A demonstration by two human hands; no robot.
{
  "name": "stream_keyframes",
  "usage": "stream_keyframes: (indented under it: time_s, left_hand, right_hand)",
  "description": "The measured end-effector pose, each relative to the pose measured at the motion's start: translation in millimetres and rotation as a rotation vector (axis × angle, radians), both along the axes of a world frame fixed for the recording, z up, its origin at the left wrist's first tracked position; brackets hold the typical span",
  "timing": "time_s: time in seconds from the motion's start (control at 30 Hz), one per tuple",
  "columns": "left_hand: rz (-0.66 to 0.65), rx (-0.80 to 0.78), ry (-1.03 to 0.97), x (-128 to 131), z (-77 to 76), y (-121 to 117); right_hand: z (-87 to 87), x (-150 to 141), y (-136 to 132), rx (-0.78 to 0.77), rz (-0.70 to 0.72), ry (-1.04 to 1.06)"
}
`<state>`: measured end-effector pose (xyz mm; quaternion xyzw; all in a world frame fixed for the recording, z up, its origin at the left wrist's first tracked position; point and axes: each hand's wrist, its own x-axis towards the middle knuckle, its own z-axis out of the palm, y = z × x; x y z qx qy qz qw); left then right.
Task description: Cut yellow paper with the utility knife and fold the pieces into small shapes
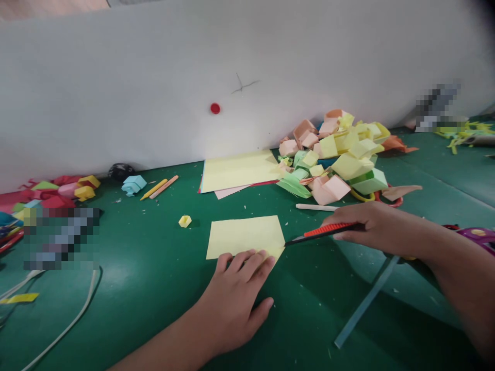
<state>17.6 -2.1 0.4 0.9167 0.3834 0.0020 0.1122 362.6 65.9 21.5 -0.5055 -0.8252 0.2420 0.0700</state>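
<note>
A sheet of pale yellow paper (243, 234) lies on the green table in front of me. My left hand (243, 299) rests flat across its lower part, fingers spread and thumb out to the side; the fingers cover some of the lower edge. In my right hand (371, 224) is a red-and-black utility knife (328, 230), gripped by its handle and held low. The knife's tip points left and meets the right edge of the paper. Beyond the sheet's left corner sits a small folded yellow paper piece (185, 221).
Folded paper shapes (336, 154) are heaped at the back right, beside stacked yellow sheets (240, 170). A white pen (315, 207) lies near the knife. A bluish strip (367, 301) is under my right forearm. Two crayon-like sticks (158, 188) and a white cable (83, 309) lie left.
</note>
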Motion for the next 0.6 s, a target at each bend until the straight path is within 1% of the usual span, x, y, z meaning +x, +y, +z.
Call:
stream_keyframes:
  time_s: [0.13,0.33,0.6]
  left_hand:
    - [-0.001,-0.012,0.003,0.0,0.1,-0.8]
    - [0.003,-0.010,0.002,0.5,-0.3,-0.1]
    - [0.006,-0.013,0.007,0.3,0.9,-0.3]
  right_hand:
    - [-0.4,1.4,0.2,0.014,-0.004,0.009]
    - [4.3,-1.3,0.2,-0.022,-0.006,0.008]
    - [3.2,-0.5,1.9,-0.043,-0.004,-0.002]
